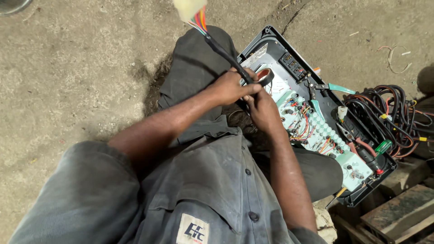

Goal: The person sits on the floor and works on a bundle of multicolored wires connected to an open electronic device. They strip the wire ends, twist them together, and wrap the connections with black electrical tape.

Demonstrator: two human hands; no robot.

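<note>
Fingers [246, 88] of left hand [230, 86] pinch the black-wrapped wire harness [221, 49] at centre frame, keeping it taut; right hand [262, 108] grips a black tape roll [264, 76] against it. Open control panel [316, 122] lies right, pliers [330, 86] within reach.

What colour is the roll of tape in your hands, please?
Black, with a reddish-brown inner core: roll of tape, head view.
</note>
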